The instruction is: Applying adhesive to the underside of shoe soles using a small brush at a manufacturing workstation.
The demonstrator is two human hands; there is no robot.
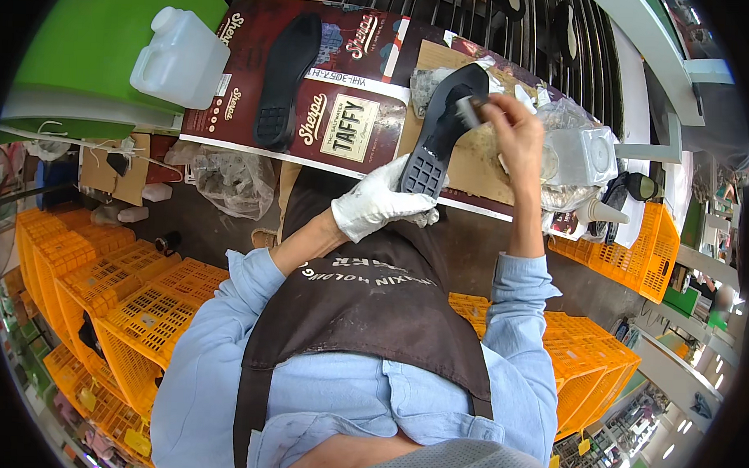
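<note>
Holding a black sole (444, 133) by its heel, the gloved left hand (375, 203) has its fingers wrapped under the waffled end, lifting it above the near edge of the cardboard-covered bench (467, 167). The bare right hand (510, 131) pinches a small brush (468, 110) against the sole's upper face, near the toe. By the look of it, the coating step is in hand, with the brush working on the toe half. Going on would call for steady strokes down toward the heel and a firm grip underneath. A second sole (285, 78) lies flat at the bench's left side, beside a white jug (178, 58) at the far left corner. Orange crates (133, 300) stand below.
</note>
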